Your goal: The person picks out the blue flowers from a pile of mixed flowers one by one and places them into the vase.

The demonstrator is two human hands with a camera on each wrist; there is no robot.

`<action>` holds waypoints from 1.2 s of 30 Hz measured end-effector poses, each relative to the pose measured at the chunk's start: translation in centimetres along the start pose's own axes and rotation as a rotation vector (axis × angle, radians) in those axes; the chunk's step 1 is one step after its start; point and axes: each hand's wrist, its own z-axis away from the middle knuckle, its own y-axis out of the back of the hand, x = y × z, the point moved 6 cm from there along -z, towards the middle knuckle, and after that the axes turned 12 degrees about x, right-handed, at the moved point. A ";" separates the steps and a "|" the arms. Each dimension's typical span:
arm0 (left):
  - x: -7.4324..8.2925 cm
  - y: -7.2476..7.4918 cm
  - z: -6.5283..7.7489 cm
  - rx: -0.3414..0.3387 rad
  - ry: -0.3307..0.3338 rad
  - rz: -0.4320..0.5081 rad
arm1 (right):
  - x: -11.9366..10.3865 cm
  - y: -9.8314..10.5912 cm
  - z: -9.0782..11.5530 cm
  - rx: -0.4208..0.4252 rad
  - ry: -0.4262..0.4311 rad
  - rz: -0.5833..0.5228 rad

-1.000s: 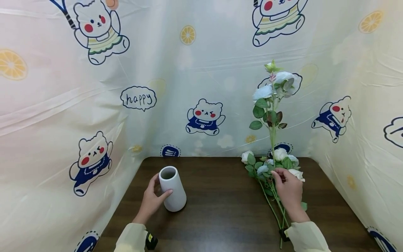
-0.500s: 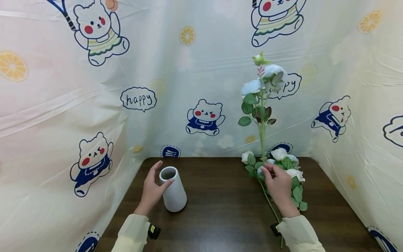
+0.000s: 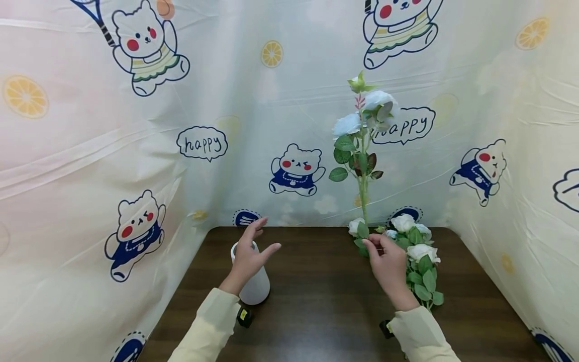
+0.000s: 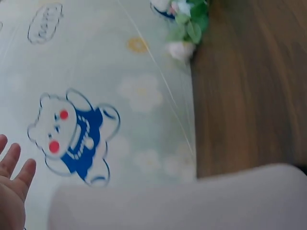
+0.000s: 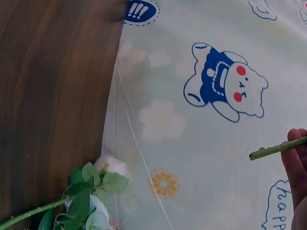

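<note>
My right hand (image 3: 390, 266) pinches the lower stem of an artificial flower spray (image 3: 363, 156) between thumb and fingertips. The spray stands upright, with pale blue-white blooms and green leaves at its top. In the right wrist view, the cut stem end (image 5: 268, 152) sticks out past the fingers of that hand (image 5: 298, 182). My left hand (image 3: 248, 259) is raised in front of the white vase (image 3: 257, 287), thumb and fingers spread and holding nothing. It hides part of the upright vase. The left hand (image 4: 12, 191) also shows at the left wrist view's lower left.
More artificial flowers (image 3: 422, 254) lie on the right side of the dark wooden table (image 3: 312, 301); another white bloom (image 3: 356, 227) lies near the back edge. A printed curtain (image 3: 298, 100) hangs behind the table and along both sides.
My left hand has let go of the vase and moved right and up in front of it. My right hand has carried the flower spray left, away from the lying flowers.
</note>
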 end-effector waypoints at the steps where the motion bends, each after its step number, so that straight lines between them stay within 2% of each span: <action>1: 0.8 -0.4 -0.2 -0.009 -0.013 0.026 | -0.1 -0.2 0.1 -0.003 0.000 -0.008; 7: 5.4 -1.9 -1.2 -0.069 -0.056 0.164 | -1.0 -1.4 0.3 -0.020 0.001 -0.081; 11: 6.6 -2.7 -1.7 -0.110 -0.035 0.213 | -1.8 -2.4 0.5 -0.034 0.004 -0.123; 18: 7.0 -4.1 -2.3 -0.193 0.063 0.351 | -3.1 -3.9 1.6 -0.088 -0.006 -0.175; 25: 7.5 -5.6 -2.1 -0.286 0.154 0.387 | -4.3 -4.9 2.8 -0.128 -0.018 -0.213; 28: 7.9 -6.1 -2.1 -0.292 0.209 0.398 | -4.8 -5.3 3.1 -0.138 -0.016 -0.241; 32: 8.4 -6.6 -2.2 -0.287 0.236 0.425 | -5.5 -5.6 3.6 -0.128 0.006 -0.272; 36: 7.1 -7.5 -2.1 -0.294 0.237 0.469 | -5.9 -6.0 4.1 -0.129 0.010 -0.295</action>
